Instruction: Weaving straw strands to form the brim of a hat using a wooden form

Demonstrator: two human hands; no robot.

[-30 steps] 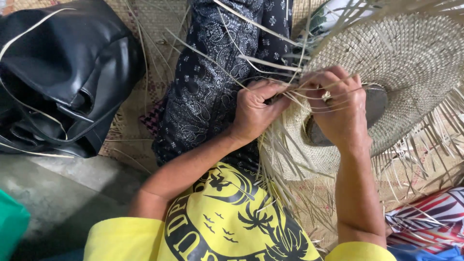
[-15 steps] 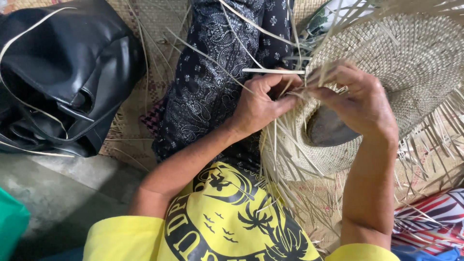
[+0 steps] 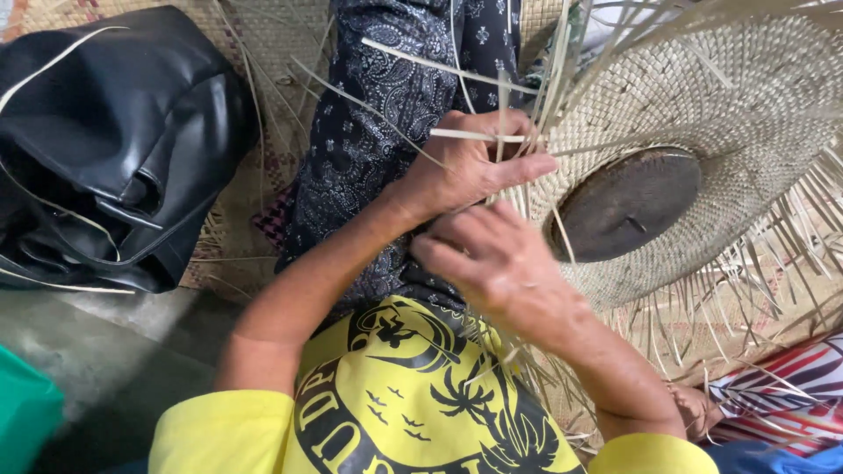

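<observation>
So the right hand (image 3: 500, 272) has dropped down and pulled in toward the body compared to half a second back, when it was up at the edge of the weave pinching strands. Now it sits at about 6 o'clock from the left hand (image 3: 470, 167), knuckles up, fingers curled under, and I honestly can't tell whether it has a strand in there. Looks like it finished one tuck and came away from that spot.

The left hand barely moved. It's closed loosely on a pale strip (image 3: 479, 136) that crosses it sideways, thumb on top, fingertips pushed against the rim of the woven straw piece (image 3: 746, 114). Wrist is bent outward, forearm running down to 7 o'clock.

The woven piece is at 3 o'clock from the hands, round with a dark disc (image 3: 628, 202) in the middle and loose strands sticking out all round. Patterned dark trousers (image 3: 386, 79) at 12 o'clock, black bag (image 3: 114, 132) way off at 9 o'clock, mat (image 3: 263, 53) under everything
</observation>
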